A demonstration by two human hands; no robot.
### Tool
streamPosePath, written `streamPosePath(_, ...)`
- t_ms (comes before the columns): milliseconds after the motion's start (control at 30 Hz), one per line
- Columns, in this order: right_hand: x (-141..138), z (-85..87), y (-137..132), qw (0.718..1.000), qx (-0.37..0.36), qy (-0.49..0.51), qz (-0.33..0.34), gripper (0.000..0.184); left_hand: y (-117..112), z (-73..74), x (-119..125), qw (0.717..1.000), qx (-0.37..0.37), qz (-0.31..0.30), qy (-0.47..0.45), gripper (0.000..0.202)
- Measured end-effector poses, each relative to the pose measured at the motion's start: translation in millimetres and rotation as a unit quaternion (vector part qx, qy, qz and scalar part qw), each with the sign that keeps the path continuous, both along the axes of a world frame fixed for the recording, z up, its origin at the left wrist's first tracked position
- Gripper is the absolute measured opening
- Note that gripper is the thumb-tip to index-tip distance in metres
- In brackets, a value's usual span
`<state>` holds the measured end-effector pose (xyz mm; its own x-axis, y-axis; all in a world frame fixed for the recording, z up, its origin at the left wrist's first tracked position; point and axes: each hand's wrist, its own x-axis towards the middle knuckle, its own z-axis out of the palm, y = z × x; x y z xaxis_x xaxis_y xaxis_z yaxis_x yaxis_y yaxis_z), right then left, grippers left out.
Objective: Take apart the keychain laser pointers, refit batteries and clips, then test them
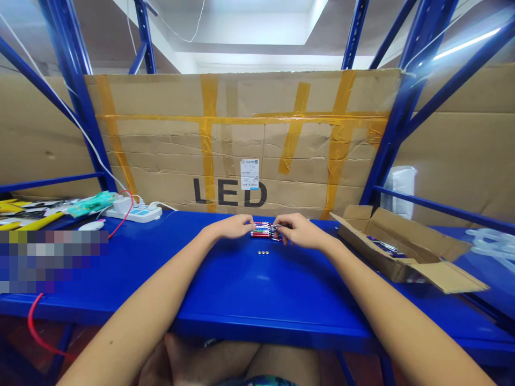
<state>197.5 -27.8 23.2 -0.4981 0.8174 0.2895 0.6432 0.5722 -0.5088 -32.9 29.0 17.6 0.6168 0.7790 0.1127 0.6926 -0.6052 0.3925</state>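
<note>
A row of slim pen-like metal tubes [260,234], red, blue and purple with silver ends, lies side by side on the blue table. At the row's left end is my left hand [232,227], its fingers closed against the tubes. My right hand [296,230] is at the other end, thumb and finger pinched on a small shiny metal part [276,228]. Its exact kind is too small to make out. Three small silver discs [263,252], like button cells, sit in a line just in front of the tubes.
An open cardboard box [396,268] holding more tubes stands to the right. A white power strip [139,214], a red cable [126,212] and bagged items [90,203] lie on the left. Behind stands a tall cardboard sheet [169,155], between blue rack posts [386,139].
</note>
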Motion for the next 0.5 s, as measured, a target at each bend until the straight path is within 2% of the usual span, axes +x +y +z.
streamPosePath(100, 2, 1.2, 1, 0.999, 0.014, -0.023, -0.020, 0.020, -6, -3.2, -8, 0.999, 0.023, 0.042, 0.022, 0.025)
streamPosePath(233, 2, 0.5, -2, 0.999, 0.009, -0.044, -0.031, 0.019, -20, -6.3, -10, 0.996, 0.007, 0.085, 0.033, 0.026)
streamPosePath(333, 2, -2.8, -3, 0.998, -0.022, -0.052, -0.030, 0.016, -27, -7.1, -6, 0.995, -0.026, 0.090, 0.024, 0.026)
streamPosePath(500, 6, -9.1, 1, 0.995, -0.053, -0.074, -0.036, 0.013, -26, -12.0, -3, 0.994, -0.063, 0.089, 0.023, 0.012)
